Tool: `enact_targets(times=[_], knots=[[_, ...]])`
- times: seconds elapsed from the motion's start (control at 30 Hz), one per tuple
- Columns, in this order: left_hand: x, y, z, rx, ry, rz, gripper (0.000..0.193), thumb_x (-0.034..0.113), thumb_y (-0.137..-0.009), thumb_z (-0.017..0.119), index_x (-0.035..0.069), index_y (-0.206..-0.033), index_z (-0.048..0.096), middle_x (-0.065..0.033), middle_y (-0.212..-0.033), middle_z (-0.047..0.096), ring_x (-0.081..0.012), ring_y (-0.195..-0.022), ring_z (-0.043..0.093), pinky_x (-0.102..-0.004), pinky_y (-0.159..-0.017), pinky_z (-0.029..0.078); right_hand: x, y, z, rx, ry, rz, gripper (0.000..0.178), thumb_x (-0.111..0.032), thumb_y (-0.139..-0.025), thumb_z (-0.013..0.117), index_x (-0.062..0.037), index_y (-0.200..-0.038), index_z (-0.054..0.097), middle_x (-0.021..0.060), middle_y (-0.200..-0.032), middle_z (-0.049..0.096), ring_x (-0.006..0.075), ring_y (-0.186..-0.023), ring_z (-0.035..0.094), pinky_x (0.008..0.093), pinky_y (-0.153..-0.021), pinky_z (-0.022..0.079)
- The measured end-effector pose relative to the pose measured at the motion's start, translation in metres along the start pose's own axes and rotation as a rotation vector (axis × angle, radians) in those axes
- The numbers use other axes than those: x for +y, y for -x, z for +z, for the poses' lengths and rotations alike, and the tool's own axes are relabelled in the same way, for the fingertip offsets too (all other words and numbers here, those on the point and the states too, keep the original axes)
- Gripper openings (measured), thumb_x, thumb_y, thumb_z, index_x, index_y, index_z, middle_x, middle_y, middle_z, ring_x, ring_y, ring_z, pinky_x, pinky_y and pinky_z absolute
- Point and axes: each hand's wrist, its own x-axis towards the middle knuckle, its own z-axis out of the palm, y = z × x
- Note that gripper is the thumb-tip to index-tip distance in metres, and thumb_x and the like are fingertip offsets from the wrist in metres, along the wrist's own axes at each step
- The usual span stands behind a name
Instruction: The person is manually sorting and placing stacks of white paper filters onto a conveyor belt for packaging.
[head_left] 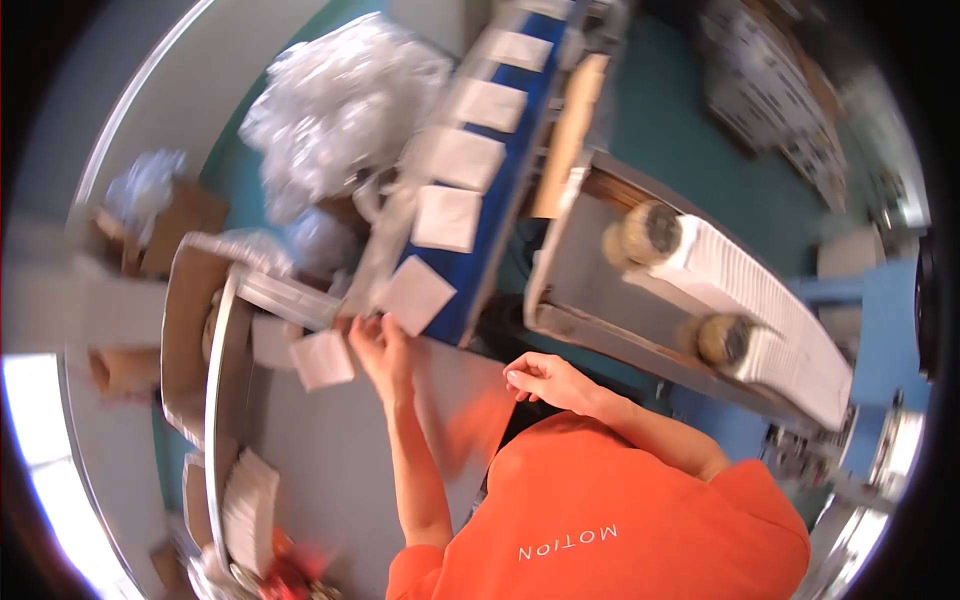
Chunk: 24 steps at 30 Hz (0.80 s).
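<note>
A row of flat white squares lies along a blue conveyor belt. At its near end one square sits turned askew. My left hand is at that square's lower left corner, thumb and fingers apart; blur hides whether they touch it. Left of this hand, another white square rests at the edge of the grey table. My right hand hovers in front of my body near the belt's end, its fingers curled in and nothing visible in them.
Right of the belt, a metal tray holds long rows of upright white squares with round tan rolls at their ends. A big clear plastic bag stands behind on the left. A cardboard box and curved metal rail border the table's left side.
</note>
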Motion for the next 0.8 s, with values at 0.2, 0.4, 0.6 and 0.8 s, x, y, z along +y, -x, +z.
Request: enact_targets(times=[0.2,0.4,0.6,0.8], knots=[[0.053,0.06,0.085,0.127,-0.646,0.477,0.065,0.024,-0.091,0.069,0.003,-0.143,0.037,-0.0188,-0.133,0.045,-0.0277,-0.108,0.052,-0.0384,-0.088,0.047,-0.001,0.089,-0.082,0.11,-0.184,-0.146,0.029,-0.026,-0.1,0.056,-0.0023,-0.115,0.061,0.0064,-0.101,0.067,0.0131,-0.087,0.062,0.0274,-0.076,0.051],[0.1,0.135,0.207,-0.658,-0.648,1.013,0.062,0.007,-0.084,0.066,0.006,-0.142,0.041,-0.0187,-0.145,0.041,-0.0363,-0.133,0.04,-0.046,-0.107,0.035,0.015,0.225,-0.221,0.789,-0.248,-0.367,0.025,-0.023,-0.097,0.059,-0.0056,-0.115,0.059,0.0047,-0.085,0.067,0.0086,-0.061,0.06,0.0204,-0.054,0.045],[0.083,0.126,0.322,-1.078,-0.885,1.177,0.084,0.003,-0.07,0.071,0.006,-0.146,0.034,-0.0173,-0.15,0.036,-0.0346,-0.142,0.03,-0.0495,-0.11,0.029,0.13,0.277,-0.408,1.867,0.417,-0.333,0.026,-0.004,-0.086,0.063,0.0005,-0.112,0.059,0.0119,-0.086,0.067,0.0236,-0.076,0.066,0.0347,-0.071,0.053],[0.106,0.123,0.343,-0.92,-1.33,1.196,0.096,0.022,-0.058,0.086,0.007,-0.14,0.037,-0.0122,-0.135,0.046,-0.0348,-0.131,0.041,-0.0528,-0.1,0.035,0.118,0.291,-0.44,1.609,0.276,-0.409,0.023,-0.013,-0.081,0.074,-0.0012,-0.098,0.064,0.0131,-0.081,0.07,0.0245,-0.075,0.069,0.0343,-0.069,0.054]])
